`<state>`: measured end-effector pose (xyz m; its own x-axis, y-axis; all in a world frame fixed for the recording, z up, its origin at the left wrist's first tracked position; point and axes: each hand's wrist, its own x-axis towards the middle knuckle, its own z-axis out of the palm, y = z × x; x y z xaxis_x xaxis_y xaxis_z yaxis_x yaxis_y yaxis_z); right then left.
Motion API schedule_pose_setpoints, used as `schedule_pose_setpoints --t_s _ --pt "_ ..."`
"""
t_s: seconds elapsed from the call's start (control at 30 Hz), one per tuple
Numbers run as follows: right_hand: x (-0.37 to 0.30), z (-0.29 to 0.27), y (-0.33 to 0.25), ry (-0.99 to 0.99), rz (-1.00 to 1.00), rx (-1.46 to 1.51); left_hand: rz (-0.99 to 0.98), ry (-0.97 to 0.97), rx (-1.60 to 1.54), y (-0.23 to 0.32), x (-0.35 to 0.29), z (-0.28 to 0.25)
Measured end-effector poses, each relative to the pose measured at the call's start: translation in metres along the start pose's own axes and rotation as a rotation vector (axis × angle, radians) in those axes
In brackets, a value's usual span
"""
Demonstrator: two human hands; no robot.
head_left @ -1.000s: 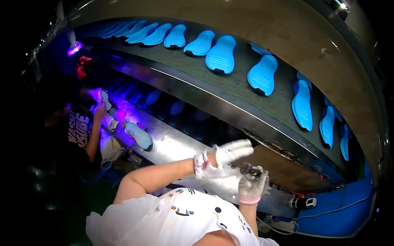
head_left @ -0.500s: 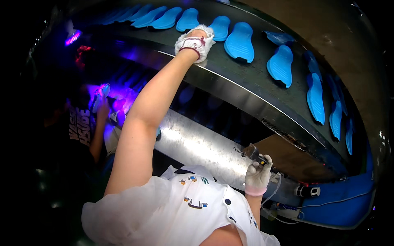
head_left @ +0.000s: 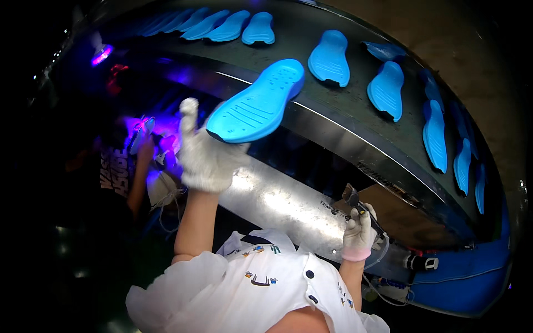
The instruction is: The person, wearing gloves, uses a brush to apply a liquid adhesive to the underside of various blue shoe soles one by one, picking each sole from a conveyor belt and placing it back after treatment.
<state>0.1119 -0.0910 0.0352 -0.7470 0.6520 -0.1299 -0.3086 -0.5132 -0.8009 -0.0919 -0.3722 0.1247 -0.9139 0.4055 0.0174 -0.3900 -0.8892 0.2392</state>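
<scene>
My left hand point(head_left: 206, 161), in a white knit glove, is lifted off the belt and carries a blue shoe sole point(head_left: 258, 104). The sole lies tilted with its ridged, dimpled face up, its dark-edged end towards me. My fingers are hidden beneath it, while the thumb sticks out to the side. At the lower right, my right hand point(head_left: 358, 236), gloved in white with a pink cuff, is closed around a brush point(head_left: 351, 195) with brown bristles and a dark handle. A thin clear tube point(head_left: 380, 255) hangs beside that hand.
More blue soles point(head_left: 330, 57) lie spaced along the dark curved conveyor belt point(head_left: 355, 94) with its metal edge. Below it runs a shiny metal surface point(head_left: 277, 188). On the left, a person point(head_left: 119, 172) handles a sole in purple light. A lamp point(head_left: 101, 54) glows at upper left.
My left hand has taken a sole off the belt and drawn it back towards me, leaving a gap in the row. The right hand, with the brush, has stayed nearly in place.
</scene>
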Motion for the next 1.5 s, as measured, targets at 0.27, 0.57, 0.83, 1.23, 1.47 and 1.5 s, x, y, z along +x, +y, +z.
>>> schedule_pose_setpoints --t_s 0.27,0.57,0.83,1.23,1.47,1.5 --pt "0.005 0.006 -0.005 0.045 0.035 -0.149 -0.446 -0.227 -0.121 -0.052 0.023 -0.015" --pt "0.023 0.151 -0.029 -0.33 -0.591 -0.751 -0.351 -0.107 0.157 -0.123 -0.033 -0.021" --pt "0.007 0.12 -0.03 -0.5 -0.739 -0.849 -0.36 -0.046 -0.008 -0.135 -0.04 -0.028" --pt "-0.013 0.104 -0.013 -0.804 -1.154 -1.085 -0.35 -0.063 -0.064 -0.143 -0.046 -0.021" --pt "-0.008 0.095 -0.013 -0.613 -0.846 -0.988 -0.3 -0.061 -0.03 -0.143 -0.047 -0.021" --pt "-0.018 0.094 -0.017 -0.768 -0.906 -1.066 -0.277 -0.035 0.001 -0.143 -0.046 -0.018"
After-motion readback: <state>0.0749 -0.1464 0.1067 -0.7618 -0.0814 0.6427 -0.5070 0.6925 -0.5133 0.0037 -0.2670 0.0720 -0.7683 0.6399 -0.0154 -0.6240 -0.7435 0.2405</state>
